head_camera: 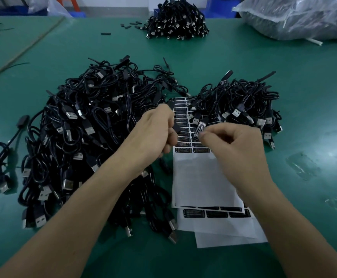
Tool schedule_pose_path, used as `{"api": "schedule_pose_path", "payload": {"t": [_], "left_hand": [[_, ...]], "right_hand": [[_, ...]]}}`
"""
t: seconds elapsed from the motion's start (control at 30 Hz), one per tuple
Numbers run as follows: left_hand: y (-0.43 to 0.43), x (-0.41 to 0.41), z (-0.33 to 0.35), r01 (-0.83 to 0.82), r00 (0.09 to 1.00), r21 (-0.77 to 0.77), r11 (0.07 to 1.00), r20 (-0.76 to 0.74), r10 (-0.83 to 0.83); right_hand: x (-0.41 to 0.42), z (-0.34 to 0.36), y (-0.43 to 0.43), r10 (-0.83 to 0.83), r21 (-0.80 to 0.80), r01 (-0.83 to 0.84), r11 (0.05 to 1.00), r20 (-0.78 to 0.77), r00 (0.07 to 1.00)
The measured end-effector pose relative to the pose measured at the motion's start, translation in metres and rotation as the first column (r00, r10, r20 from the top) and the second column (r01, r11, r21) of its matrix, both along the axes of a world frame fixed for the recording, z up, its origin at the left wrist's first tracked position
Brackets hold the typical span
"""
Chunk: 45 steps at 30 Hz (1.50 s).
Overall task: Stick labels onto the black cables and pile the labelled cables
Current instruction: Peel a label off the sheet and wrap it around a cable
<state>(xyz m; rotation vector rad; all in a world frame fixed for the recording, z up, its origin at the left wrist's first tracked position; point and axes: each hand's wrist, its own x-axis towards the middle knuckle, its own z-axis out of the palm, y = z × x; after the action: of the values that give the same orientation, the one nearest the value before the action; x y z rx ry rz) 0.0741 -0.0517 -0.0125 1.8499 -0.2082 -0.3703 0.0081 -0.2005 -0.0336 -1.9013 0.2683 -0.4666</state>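
left hand [155,131] curled, pinching a black cable end [176,128] over the label sheet [195,177]. right hand [235,143] pinches a small shiny piece [200,127] just above the printed labels, can't tell what it is. big cable heap [79,137] sits left of the sheet, smaller pile [247,105] right, all on the green table [314,97].

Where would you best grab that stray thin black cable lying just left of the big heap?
Pinch the stray thin black cable by its small oblong black box end, coming from above on the left. That end lies flat on the bare green mat, clear of the big heap of black cables.
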Motion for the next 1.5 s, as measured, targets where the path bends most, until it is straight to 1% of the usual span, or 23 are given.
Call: {"api": "schedule_pose_path", "payload": {"t": [0.07, 0.1, 0.2, 0.27, 0.33, 0.43, 0.6, 0.73, 0.9, 1.03, 1.13, 1.2, 1.33, 1.5], "left_hand": [[0.0007, -0.0012, -0.0002, 0.039, 0.999, -0.006, 0.999, -0.002, -0.039], [0.0005, -0.0021, -0.0001, 0.071, 0.997, 0.000, 0.997, 0.007, -0.071], [0.0001, -0.0037, 0.0006, 0.136, 0.990, 0.010, 0.991, 0.034, -0.136], [0.0000, -0.0033, 0.0013, 0.167, 0.983, 0.021, 0.986, 0.068, -0.168], [0.0012, -0.0027, -0.0004, 0.193, 0.976, 0.027, 0.981, 0.098, -0.195], [0.0025, -0.0020, -0.0035, 0.153, 0.985, -0.043, 0.987, 0.090, -0.149], [0.0020, -0.0025, -0.0032, 0.104, 0.994, -0.131, 0.986, 0.049, -0.098], [0.0021, -0.0037, -0.0005, 0.154, 0.988, -0.127, 0.980, -0.003, -0.155], [0.0033, -0.0037, 0.0012, 0.216, 0.975, -0.109, 0.970, -0.025, -0.220], [0.0043, -0.0040, 0.0008, 0.215, 0.975, -0.113, 0.970, -0.038, -0.221], [0.0043, -0.0041, 0.0002, 0.177, 0.981, -0.144, 0.974, -0.058, -0.187], [0.0039, -0.0042, -0.0009, 0.147, 0.985, -0.157, 0.977, -0.066, -0.159], [0.0028, -0.0044, -0.0020, 0.119, 0.988, -0.167, 0.979, -0.079, -0.133], [0.0036, -0.0041, -0.0020, 0.107, 0.987, -0.192, 0.976, -0.097, -0.127]], "right_hand": [[0.0009, 0.0015, -0.0024, 0.037, 0.218, -0.030, 0.975, -0.031, 0.999], [0.0009, 0.0017, -0.0030, 0.060, 0.298, -0.045, 0.954, -0.042, 0.997], [0.0013, 0.0026, -0.0027, 0.114, 0.458, -0.074, 0.886, -0.060, 0.992], [0.0015, 0.0041, -0.0025, 0.146, 0.532, -0.097, 0.841, -0.050, 0.988], [0.0014, 0.0048, -0.0023, 0.168, 0.572, -0.118, 0.812, -0.035, 0.985], [0.0018, 0.0048, -0.0023, 0.169, 0.590, -0.122, 0.798, -0.026, 0.985], [0.0034, 0.0040, -0.0038, 0.135, 0.586, -0.095, 0.805, -0.025, 0.990], [0.0040, 0.0022, -0.0047, 0.124, 0.559, -0.096, 0.824, -0.013, 0.992], [0.0049, -0.0009, -0.0042, 0.117, 0.497, -0.106, 0.861, 0.008, 0.993], [0.0039, -0.0018, -0.0050, 0.109, 0.397, -0.113, 0.911, 0.033, 0.994], [0.0025, -0.0017, -0.0052, 0.115, 0.283, -0.125, 0.951, 0.055, 0.992], [0.0021, -0.0020, -0.0046, 0.121, 0.233, -0.130, 0.964, 0.054, 0.991], [0.0021, -0.0031, -0.0043, 0.120, 0.187, -0.126, 0.974, 0.044, 0.992], [0.0028, -0.0047, -0.0040, 0.101, 0.117, -0.109, 0.987, 0.067, 0.993]]}}
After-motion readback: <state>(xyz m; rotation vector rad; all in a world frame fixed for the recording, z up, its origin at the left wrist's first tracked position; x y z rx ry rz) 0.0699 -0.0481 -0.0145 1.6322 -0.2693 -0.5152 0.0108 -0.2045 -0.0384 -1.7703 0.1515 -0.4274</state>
